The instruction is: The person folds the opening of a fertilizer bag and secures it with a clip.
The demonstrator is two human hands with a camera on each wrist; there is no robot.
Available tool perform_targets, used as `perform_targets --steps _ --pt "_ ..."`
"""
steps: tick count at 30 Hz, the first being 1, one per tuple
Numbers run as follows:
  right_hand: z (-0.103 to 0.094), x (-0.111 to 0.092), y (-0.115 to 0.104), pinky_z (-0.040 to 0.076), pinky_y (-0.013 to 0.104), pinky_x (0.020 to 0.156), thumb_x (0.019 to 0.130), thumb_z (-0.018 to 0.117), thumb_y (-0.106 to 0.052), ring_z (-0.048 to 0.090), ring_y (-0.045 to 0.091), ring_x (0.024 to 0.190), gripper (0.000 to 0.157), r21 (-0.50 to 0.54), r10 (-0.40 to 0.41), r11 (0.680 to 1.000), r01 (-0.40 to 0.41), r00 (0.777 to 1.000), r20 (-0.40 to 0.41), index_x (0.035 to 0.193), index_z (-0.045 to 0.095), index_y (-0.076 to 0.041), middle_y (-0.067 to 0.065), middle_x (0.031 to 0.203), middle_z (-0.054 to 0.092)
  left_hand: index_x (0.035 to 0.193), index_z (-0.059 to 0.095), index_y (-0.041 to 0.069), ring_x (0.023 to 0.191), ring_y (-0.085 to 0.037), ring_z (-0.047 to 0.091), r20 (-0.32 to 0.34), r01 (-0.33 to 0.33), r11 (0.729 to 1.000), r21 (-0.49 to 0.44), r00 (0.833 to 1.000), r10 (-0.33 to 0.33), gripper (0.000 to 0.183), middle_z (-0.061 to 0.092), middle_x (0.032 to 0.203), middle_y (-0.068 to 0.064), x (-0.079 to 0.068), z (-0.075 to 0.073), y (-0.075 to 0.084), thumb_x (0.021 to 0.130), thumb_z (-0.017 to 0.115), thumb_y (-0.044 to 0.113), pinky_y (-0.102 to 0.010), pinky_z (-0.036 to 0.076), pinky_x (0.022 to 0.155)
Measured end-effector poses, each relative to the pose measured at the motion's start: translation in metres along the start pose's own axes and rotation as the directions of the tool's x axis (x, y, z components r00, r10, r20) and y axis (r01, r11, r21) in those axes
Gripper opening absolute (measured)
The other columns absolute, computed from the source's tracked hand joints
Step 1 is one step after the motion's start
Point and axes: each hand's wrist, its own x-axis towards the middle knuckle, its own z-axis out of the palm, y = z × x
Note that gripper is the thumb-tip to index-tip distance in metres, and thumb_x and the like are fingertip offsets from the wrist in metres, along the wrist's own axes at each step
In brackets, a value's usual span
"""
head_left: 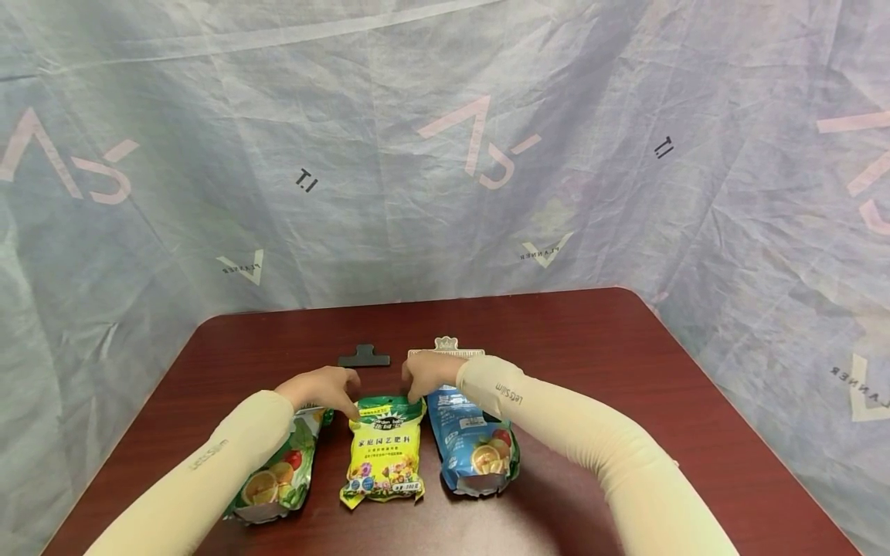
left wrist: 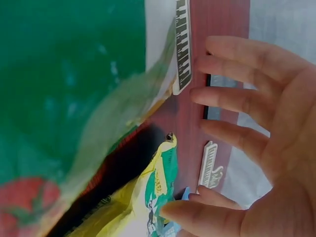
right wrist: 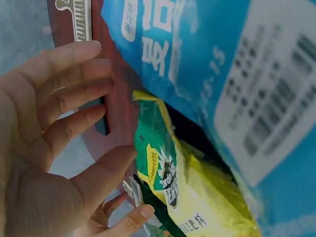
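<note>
A yellow-and-green bag of garden fertilizer [head_left: 382, 448] lies in the middle of the table, between two other bags. My left hand [head_left: 323, 388] hovers by its upper left corner, fingers spread and slightly bent; in the left wrist view the thumb comes close to the green top. Over the upper right corner is my right hand [head_left: 429, 372], its fingers [right wrist: 74, 94] apart and thumb near the bag's edge. Whether either thumb touches the bag, I cannot tell. Neither hand grips anything.
A green bag with fruit pictures [head_left: 278, 475] lies left, partly under my left sleeve. On the right is a blue bag [head_left: 466, 448]. Behind the bags lie a black clip [head_left: 364, 358] and a white clip with a crown-shaped top [head_left: 446, 344]. A piano-key clip [left wrist: 182, 49] lies beside the green bag.
</note>
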Motion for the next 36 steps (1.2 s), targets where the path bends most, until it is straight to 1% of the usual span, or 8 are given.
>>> perform_targets --steps 3,7,11,14,19,24,32,36 --pt "0.003 0.002 0.001 0.049 0.027 0.073 0.079 0.072 -0.024 0.057 0.017 0.099 0.046 0.008 -0.002 1.000 0.001 1.000 0.010 0.120 0.059 -0.007 0.004 0.114 0.060 0.125 0.050 0.001 0.106 -0.035 0.051 0.021 -0.008 1.000 0.009 1.000 0.008 0.064 0.052 0.120 -0.017 0.004 0.002 0.002 0.072 0.078 0.025 -0.047 0.046 0.079" --pt "0.009 0.004 0.004 0.049 0.027 0.069 0.077 0.074 -0.026 0.058 0.015 0.093 0.046 0.018 -0.007 1.000 0.007 1.000 0.004 0.118 0.061 -0.009 0.002 0.110 0.061 0.126 0.050 0.002 0.108 -0.034 0.051 0.039 -0.014 1.000 0.013 0.999 0.014 0.065 0.052 0.120 -0.016 0.012 0.004 0.004 0.071 0.079 0.023 -0.047 0.046 0.081" --pt "0.012 0.005 0.004 0.048 0.026 0.063 0.075 0.076 -0.025 0.058 0.012 0.082 0.041 0.033 -0.033 0.999 0.033 0.999 -0.002 0.111 0.064 -0.009 0.000 0.100 0.063 0.126 0.050 0.003 0.109 -0.033 0.051 0.052 -0.011 1.000 0.029 0.999 0.009 0.065 0.052 0.121 -0.015 0.020 0.006 0.006 0.071 0.079 0.022 -0.046 0.046 0.081" --pt "0.012 0.004 0.002 0.047 0.025 0.063 0.075 0.076 -0.022 0.058 0.012 0.080 0.040 0.050 -0.052 0.997 0.051 0.999 0.007 0.111 0.064 -0.008 0.001 0.099 0.063 0.125 0.051 0.004 0.109 -0.032 0.051 0.053 0.000 0.998 0.055 0.999 -0.003 0.064 0.053 0.121 -0.014 0.025 0.007 0.008 0.070 0.079 0.021 -0.046 0.046 0.081" --pt "0.012 0.005 0.002 0.048 0.024 0.065 0.076 0.075 -0.022 0.058 0.011 0.083 0.044 0.049 -0.053 0.997 0.052 0.998 0.020 0.116 0.062 -0.008 0.003 0.106 0.063 0.122 0.053 0.004 0.108 -0.033 0.051 0.067 0.006 0.997 0.073 0.998 -0.011 0.062 0.053 0.119 -0.013 0.029 0.006 0.012 0.068 0.081 0.020 -0.045 0.046 0.081" --pt "0.013 0.007 0.002 0.048 0.024 0.065 0.076 0.075 -0.023 0.059 0.011 0.082 0.042 0.045 -0.053 0.998 0.051 0.998 0.035 0.114 0.063 -0.008 0.002 0.103 0.064 0.120 0.055 0.005 0.105 -0.031 0.052 0.076 0.000 0.996 0.084 0.997 -0.007 0.060 0.054 0.118 -0.012 0.031 0.006 0.013 0.069 0.081 0.020 -0.044 0.047 0.079" --pt "0.013 0.011 0.004 0.049 0.025 0.070 0.077 0.075 -0.025 0.059 0.013 0.092 0.043 0.040 -0.049 0.998 0.047 0.997 0.067 0.115 0.063 -0.011 0.000 0.108 0.062 0.119 0.056 0.006 0.093 -0.024 0.055 0.085 -0.030 0.996 0.080 0.996 0.023 0.057 0.058 0.109 -0.010 0.036 0.008 0.012 0.069 0.081 0.017 -0.041 0.049 0.074" --pt "0.013 0.012 0.005 0.049 0.024 0.071 0.076 0.075 -0.024 0.059 0.013 0.093 0.043 0.053 -0.058 0.997 0.054 0.995 0.075 0.115 0.063 -0.011 0.000 0.108 0.063 0.117 0.057 0.006 0.091 -0.023 0.056 0.089 -0.040 0.996 0.076 0.995 0.033 0.055 0.059 0.105 -0.009 0.037 0.009 0.012 0.069 0.081 0.015 -0.040 0.049 0.073"
